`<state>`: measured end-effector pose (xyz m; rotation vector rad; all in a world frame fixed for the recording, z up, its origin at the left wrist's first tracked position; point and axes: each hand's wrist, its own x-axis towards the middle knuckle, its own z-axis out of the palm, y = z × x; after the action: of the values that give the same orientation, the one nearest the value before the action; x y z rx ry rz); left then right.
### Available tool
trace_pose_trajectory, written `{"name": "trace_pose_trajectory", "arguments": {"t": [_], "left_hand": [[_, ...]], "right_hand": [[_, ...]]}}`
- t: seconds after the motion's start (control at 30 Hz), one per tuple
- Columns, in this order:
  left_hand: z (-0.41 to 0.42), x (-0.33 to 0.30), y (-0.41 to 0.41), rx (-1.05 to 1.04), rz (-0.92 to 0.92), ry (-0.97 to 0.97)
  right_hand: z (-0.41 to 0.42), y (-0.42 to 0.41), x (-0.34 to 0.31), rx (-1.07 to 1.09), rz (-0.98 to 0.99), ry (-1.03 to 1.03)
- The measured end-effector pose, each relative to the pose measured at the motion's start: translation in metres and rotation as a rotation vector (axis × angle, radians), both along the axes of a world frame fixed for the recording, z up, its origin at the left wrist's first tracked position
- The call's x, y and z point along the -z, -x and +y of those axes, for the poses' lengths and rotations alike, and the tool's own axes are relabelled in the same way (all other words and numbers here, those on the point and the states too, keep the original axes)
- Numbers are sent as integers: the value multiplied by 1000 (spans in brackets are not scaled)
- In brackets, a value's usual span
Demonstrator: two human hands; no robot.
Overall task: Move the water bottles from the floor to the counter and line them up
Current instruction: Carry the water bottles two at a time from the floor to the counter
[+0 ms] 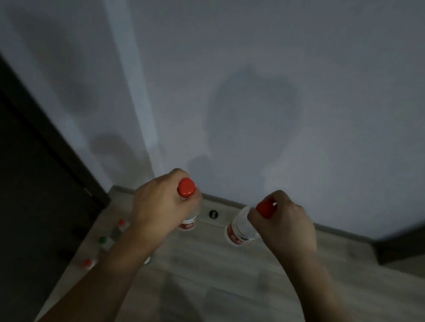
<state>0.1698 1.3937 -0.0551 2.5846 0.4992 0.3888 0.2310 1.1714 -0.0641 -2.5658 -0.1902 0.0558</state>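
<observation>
Your left hand [159, 202] hides most of its red-capped bottle [190, 220]; right hand [283, 226] clenches another clear plastic bottle [240, 228]. Blurry spares [105, 241] at 8 o'clock.

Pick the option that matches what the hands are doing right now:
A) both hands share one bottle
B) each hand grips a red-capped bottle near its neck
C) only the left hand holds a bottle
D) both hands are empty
B: the left hand grips one red-capped bottle near its neck, and the right hand grips a second bottle the same way.
</observation>
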Motion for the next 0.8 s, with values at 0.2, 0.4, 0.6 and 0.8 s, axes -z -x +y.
{"name": "trace_pose_trajectory", "arguments": {"t": [0.2,0.4,0.6,0.8], "left_hand": [[-120,-6,-41,153,-44,-17],[-252,-12,-61,315,-72,-21],[-384,-17,-71,513,-78,-30],[-508,-30,-75,746,-98,0]], "right_hand": [[-130,9,-4,202,-8,13],[-260,29,-13,372,24,22],[-382,62,-21,563,-4,20],[-481,97,-29,746,-50,0]]}}
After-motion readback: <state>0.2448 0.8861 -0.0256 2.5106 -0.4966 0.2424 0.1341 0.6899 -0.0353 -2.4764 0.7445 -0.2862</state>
